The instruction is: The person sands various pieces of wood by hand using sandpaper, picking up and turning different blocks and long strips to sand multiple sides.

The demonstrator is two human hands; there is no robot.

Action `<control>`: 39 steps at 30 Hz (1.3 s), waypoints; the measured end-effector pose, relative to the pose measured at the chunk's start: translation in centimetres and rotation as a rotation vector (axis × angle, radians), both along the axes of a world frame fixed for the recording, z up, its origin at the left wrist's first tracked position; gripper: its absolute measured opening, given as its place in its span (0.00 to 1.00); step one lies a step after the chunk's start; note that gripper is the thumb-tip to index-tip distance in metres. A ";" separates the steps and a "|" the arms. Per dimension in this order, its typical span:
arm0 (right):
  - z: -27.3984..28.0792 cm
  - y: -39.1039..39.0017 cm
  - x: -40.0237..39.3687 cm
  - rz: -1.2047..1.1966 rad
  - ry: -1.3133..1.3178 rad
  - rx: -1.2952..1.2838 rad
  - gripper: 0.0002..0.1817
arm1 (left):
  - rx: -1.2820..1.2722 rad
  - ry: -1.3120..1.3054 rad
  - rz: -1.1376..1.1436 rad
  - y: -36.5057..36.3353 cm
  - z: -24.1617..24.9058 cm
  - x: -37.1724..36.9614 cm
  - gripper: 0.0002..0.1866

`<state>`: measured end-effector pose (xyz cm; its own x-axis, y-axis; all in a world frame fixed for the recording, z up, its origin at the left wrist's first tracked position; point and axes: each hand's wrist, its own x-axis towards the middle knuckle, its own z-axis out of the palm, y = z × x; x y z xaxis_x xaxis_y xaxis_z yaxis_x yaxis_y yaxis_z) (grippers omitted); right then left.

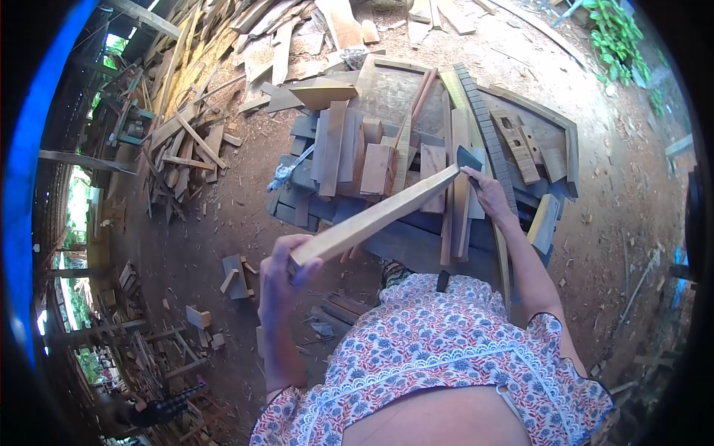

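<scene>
Left hand (288, 265) grasps the wooden bar (379, 213) at one end; whether right hand (489, 196) grips the other, I cannot tell. Over the desk's (407, 241) near edge, it seems stiff, rather light, best held by both ends.

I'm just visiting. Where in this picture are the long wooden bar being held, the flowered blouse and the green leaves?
Wooden bar (375, 214): head view, midway along its length.
Flowered blouse (431, 328): head view, on its printed cloth.
Green leaves (613, 33): head view, middle of the clump.
</scene>
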<state>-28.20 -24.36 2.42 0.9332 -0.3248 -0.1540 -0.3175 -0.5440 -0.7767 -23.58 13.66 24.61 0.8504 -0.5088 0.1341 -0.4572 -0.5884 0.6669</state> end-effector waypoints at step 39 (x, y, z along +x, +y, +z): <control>-1.9 5.2 -7.6 0.225 -0.082 -0.056 0.25 | -1.214 0.171 0.295 -3.9 -7.4 2.2 0.24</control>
<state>-35.81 -19.17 0.53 0.9916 -0.1130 -0.0626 -0.1207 -0.6368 -0.7615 -21.37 9.74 17.25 0.9630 0.0762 0.2585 -0.2678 0.3789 0.8859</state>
